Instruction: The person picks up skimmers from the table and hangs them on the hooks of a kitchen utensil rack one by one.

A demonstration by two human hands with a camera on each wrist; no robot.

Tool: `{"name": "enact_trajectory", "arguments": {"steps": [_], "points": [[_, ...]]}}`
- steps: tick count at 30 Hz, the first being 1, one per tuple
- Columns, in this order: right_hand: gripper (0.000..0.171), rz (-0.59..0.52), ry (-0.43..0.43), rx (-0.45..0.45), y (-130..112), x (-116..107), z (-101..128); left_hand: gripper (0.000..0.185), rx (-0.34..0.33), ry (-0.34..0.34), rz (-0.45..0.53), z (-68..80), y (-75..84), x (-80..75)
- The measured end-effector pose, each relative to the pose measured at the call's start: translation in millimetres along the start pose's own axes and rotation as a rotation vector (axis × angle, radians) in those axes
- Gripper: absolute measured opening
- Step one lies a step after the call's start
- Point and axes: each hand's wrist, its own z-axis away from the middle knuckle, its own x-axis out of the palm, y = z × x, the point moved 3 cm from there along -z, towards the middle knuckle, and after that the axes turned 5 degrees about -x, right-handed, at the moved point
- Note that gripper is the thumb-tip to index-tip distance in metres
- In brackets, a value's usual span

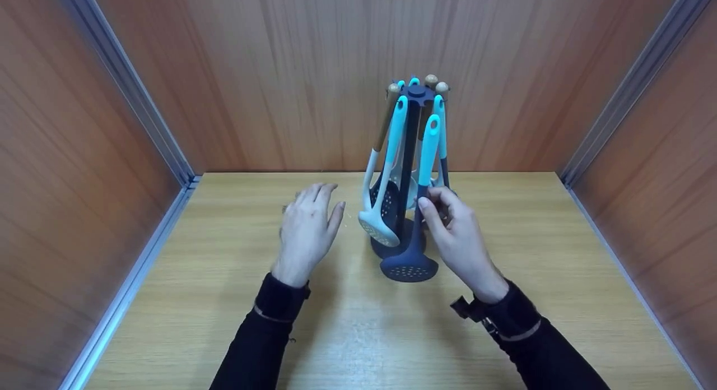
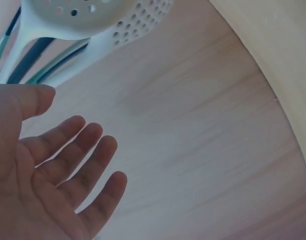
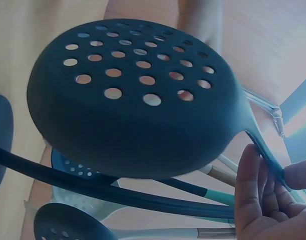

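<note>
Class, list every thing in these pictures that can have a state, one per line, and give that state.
Dark skimmer: hanging on the rack, stem pinched by the right hand.
Pale skimmer: hanging, untouched.
Utensil rack: upright on the table, loaded.
Right hand: pinching the dark skimmer.
Left hand: open, fingers straight, holding nothing.

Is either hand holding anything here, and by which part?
The right hand pinches the dark skimmer by its handle, just above the head. The left hand holds nothing.
</note>
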Motion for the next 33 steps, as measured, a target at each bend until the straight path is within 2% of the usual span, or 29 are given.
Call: {"name": "enact_trajectory", "arguments": {"steps": [9,16,22,33], "points": [[0.03,0.009,-0.013,0.004,-2.0,-5.7,-12.9,0.052,-0.016,-0.022,-0.031,-3.3,-12.3,14.0],[0.029,0.036,-0.017,0.003,-1.6,-7.5,-19.5,0.054,-0.059,-0.064,-0.03,-4.7,-16.8,23.4],[0.034,0.06,-0.024,0.015,-0.6,-7.8,-22.8,0.053,-0.059,-0.063,-0.017,-5.5,-18.2,26.8],[0.029,0.078,-0.031,0.033,6.3,-9.2,-29.2,0.053,-0.059,-0.078,-0.015,-6.1,-20.5,32.5]]}}
